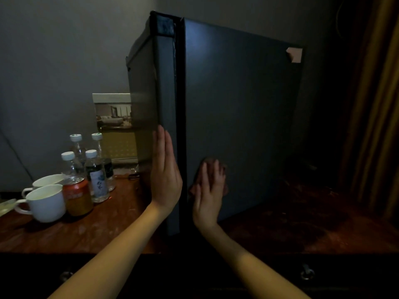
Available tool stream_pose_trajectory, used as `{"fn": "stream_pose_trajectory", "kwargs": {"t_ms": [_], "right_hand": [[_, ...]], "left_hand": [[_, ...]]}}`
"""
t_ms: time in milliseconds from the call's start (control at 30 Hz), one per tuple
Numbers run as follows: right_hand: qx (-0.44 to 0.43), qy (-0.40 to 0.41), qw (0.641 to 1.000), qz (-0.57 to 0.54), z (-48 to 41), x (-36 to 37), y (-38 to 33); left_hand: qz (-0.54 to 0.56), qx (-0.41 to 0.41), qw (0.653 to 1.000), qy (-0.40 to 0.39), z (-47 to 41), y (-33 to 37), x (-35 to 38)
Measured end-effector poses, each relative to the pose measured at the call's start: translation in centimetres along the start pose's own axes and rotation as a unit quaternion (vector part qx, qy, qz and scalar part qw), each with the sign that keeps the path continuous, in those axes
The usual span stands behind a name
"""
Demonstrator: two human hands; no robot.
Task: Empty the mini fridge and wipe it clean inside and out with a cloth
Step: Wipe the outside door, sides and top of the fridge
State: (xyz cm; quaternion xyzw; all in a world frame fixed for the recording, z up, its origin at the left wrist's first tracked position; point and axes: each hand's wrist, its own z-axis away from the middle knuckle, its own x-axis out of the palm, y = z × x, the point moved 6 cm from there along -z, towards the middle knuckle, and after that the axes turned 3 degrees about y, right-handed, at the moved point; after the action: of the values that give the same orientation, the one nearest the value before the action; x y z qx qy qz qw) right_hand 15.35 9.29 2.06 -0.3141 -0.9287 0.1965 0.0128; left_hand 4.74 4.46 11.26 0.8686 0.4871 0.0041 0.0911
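A dark mini fridge (237, 100) stands on the wooden table (108, 229) with one corner turned toward me and its door shut. My left hand (165, 173) lies flat with straight fingers against the fridge's left face near the corner edge. My right hand (210, 190) presses a brownish cloth (223, 169) flat against the lower part of the wide right face; the cloth shows around the fingers.
Left of the fridge stand several water bottles (96, 175), an orange can (77, 195) and two white cups (46, 202). A picture card (113, 113) leans at the wall behind. A piece of tape (294, 54) sticks on the fridge's upper right corner. Curtains (373, 104) hang at right.
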Motion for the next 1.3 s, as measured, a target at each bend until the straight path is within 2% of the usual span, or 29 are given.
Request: {"fn": "stream_pose_trajectory", "kwargs": {"t_ms": [67,267,433,633,800,867,933,967,1033,1133,1300], "right_hand": [[-0.017,-0.018,1.000,0.000,1.7,0.7,-1.3],[0.021,-0.050,0.997,-0.062,3.1,0.3,-1.1],[0.195,0.092,0.971,-0.099,-0.3,-2.6,6.4],[0.253,0.131,0.958,-0.026,-5.0,-6.3,17.5],[0.364,0.169,0.916,-0.004,-5.5,-7.8,23.2],[0.418,0.193,0.887,-0.017,-4.0,-7.6,24.0],[0.491,0.217,0.842,-0.046,-2.0,-6.9,24.3],[0.507,0.216,0.832,-0.060,-1.0,-6.3,23.9],[0.505,0.205,0.835,-0.071,0.4,-5.2,22.1],[0.513,0.253,0.814,-0.098,2.1,-4.0,18.1],[0.509,0.223,0.824,-0.108,5.1,-0.5,10.6]], "left_hand": [[-0.005,-0.003,1.000,-0.006,0.4,-0.1,0.0],[-0.017,0.000,0.999,-0.048,3.7,-1.2,0.4],[-0.049,0.010,0.996,-0.075,7.3,-1.9,0.4],[-0.045,0.010,0.997,-0.061,7.9,-2.2,0.6],[-0.025,0.027,0.999,-0.039,7.8,-2.0,0.5],[-0.019,0.028,0.999,-0.035,7.8,-1.9,0.4],[-0.021,0.020,0.999,-0.040,7.9,-2.0,0.7],[-0.020,0.015,0.999,-0.045,8.0,-2.2,0.8],[-0.020,0.007,0.998,-0.057,8.2,-2.4,0.9],[-0.035,0.011,0.998,-0.054,7.9,-2.2,0.4],[-0.083,-0.014,0.992,-0.098,8.1,-2.0,-0.3]]}}
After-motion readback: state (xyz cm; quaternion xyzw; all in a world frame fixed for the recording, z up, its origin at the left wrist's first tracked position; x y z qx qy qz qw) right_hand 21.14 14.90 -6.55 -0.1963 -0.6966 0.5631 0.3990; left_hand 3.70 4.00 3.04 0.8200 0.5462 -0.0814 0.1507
